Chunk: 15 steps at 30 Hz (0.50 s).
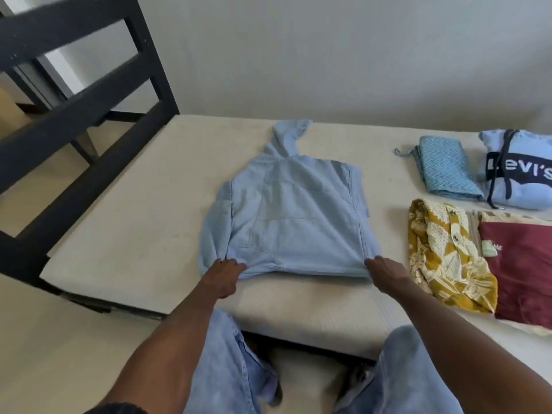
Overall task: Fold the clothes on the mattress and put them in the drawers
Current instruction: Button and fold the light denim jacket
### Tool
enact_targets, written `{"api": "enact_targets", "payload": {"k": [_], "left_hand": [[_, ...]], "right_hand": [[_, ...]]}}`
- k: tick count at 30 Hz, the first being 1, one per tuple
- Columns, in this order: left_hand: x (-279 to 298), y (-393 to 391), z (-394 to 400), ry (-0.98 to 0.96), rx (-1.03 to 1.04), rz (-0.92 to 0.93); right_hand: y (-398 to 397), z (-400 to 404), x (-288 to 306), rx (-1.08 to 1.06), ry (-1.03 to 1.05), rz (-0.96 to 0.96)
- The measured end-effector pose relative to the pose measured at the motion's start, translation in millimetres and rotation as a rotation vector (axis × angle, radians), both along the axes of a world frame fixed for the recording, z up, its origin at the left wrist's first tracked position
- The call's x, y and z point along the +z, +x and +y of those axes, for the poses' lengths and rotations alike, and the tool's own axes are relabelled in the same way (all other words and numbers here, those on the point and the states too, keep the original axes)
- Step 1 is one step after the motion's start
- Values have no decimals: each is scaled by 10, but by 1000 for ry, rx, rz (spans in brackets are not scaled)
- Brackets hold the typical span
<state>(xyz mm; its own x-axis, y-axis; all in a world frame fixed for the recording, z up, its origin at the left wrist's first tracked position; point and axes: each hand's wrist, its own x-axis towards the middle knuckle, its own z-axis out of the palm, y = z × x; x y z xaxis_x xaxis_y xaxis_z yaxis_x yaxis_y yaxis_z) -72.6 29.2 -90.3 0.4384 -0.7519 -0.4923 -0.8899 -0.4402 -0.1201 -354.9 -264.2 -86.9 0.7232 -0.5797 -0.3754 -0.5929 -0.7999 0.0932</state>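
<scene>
Seen from the head camera, a light blue hoodie [294,216] lies flat on the beige mattress [125,204], sleeves folded in, hood pointing toward the wall. The left hand [222,277] pinches the hem's left corner; the right hand [388,273] pinches its right corner. To the right, apart from it, lie folded clothes: a blue zigzag cloth [445,167], a blue Levi's hoodie [519,171], a mustard floral garment [442,258] and a maroon shirt [525,273]. A black bed frame [89,94] stands at left.
</scene>
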Motion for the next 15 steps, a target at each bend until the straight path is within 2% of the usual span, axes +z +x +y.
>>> {"api": "enact_targets", "payload": {"k": [4,8,11,13,15], "left_hand": [[175,-156,-5,224,164,97],[372,-302,-128,488,260,28],[563,-550,-203,731,262,181],[623,-602,-205,751,410,281],[549,-557,-149,557,589,310]], "right_hand": [[1,294,94,-81,-27,209],[66,557,205,-130,-2,457],[143,699,226,-198,-19,690],[219,723,222,-215,-74,573],[310,730,214,-135,-145,246]]}}
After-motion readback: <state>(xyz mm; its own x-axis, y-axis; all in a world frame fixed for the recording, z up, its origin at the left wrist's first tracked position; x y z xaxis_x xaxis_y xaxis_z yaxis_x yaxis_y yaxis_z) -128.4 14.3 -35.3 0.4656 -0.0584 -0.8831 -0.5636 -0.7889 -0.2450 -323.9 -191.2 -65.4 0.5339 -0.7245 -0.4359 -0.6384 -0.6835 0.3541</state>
